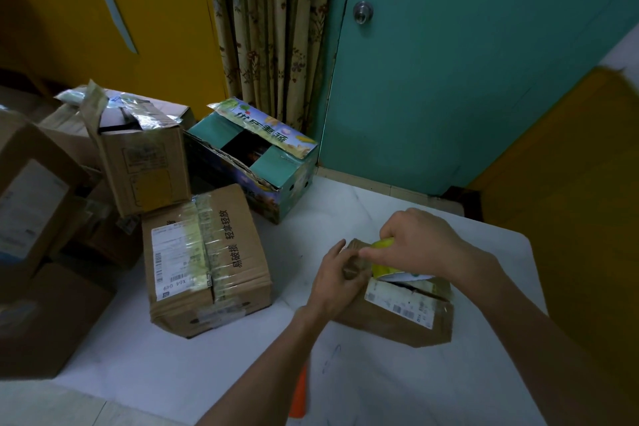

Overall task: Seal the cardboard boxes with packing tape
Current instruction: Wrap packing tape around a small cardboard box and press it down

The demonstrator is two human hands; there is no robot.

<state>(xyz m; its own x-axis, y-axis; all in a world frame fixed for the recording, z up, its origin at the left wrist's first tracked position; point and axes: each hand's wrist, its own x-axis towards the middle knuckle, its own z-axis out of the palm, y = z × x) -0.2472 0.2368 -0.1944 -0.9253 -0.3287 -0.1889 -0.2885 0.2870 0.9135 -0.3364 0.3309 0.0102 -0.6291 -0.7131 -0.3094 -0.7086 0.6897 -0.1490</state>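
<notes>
A small brown cardboard box point(397, 316) with a white shipping label lies on the white table point(397, 387) in front of me. My right hand point(420, 242) grips a yellowish roll of packing tape point(389, 268) that sits on top of this box. My left hand point(340, 278) rests against the box's left end, fingers curled on the cardboard near the tape's free end. Left of it sits a larger brown box point(207, 259), its top covered by shiny tape strips.
A colourful printed box point(252, 157) stands with its flaps open at the table's far edge. Several more brown boxes point(138, 156) are stacked at the left. An orange object point(299, 391) lies under my left forearm. Behind are a teal door point(484, 62) and a curtain.
</notes>
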